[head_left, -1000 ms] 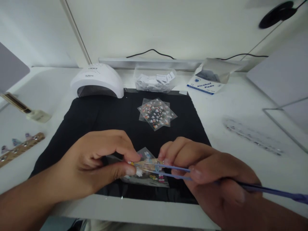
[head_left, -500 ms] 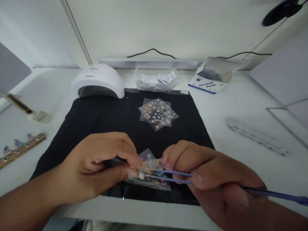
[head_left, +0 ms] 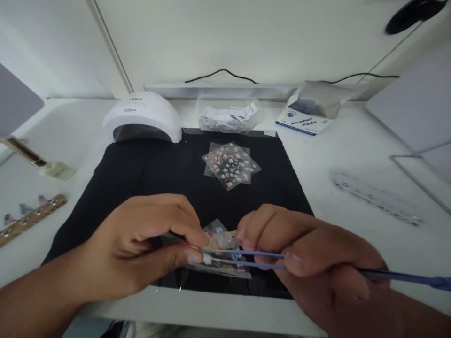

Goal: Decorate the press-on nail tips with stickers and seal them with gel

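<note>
My left hand [head_left: 141,244] pinches a small strip with a decorated nail tip [head_left: 220,241] between thumb and forefinger, low over the black mat [head_left: 148,173]. My right hand [head_left: 310,258] grips purple tweezers [head_left: 253,259], whose tips hold a tiny white sticker [head_left: 207,259] right at my left thumb. Beneath the two hands a clear sticker sheet [head_left: 225,270] lies on the mat near its front edge. The handle of the tweezers runs off to the right past my wrist.
A stack of clear sticker sheets [head_left: 230,165] lies mid-mat. Behind the mat stand a white nail lamp [head_left: 143,117], a clear tub of paper bits [head_left: 227,115] and an alcohol pads box [head_left: 308,117]. At the left are a wooden nail strip [head_left: 31,218] and a bottle [head_left: 38,162].
Both hands have stayed nearly in place. The tweezer tips with the white sticker have shifted slightly left toward my left thumb, and the view has drifted a little.
</note>
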The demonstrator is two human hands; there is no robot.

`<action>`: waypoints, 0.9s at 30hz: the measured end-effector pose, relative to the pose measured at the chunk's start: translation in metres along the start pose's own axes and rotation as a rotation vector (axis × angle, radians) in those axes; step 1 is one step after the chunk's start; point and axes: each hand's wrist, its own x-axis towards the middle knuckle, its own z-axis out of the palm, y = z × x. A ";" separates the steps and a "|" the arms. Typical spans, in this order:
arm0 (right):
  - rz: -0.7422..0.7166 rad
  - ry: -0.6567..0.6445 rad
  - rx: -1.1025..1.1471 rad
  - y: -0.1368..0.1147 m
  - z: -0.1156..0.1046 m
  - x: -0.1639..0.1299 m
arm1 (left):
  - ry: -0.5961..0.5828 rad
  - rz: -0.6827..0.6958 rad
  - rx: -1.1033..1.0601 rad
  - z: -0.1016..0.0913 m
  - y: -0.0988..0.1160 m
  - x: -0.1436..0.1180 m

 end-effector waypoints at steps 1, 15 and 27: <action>-0.001 0.004 -0.005 0.000 0.000 0.000 | -0.002 0.005 0.004 0.000 0.000 0.000; 0.003 0.008 0.066 0.002 0.000 0.000 | -0.003 0.017 0.022 0.000 0.000 -0.001; 0.028 -0.001 0.008 -0.002 0.001 0.003 | 0.006 0.017 0.014 0.001 0.001 0.000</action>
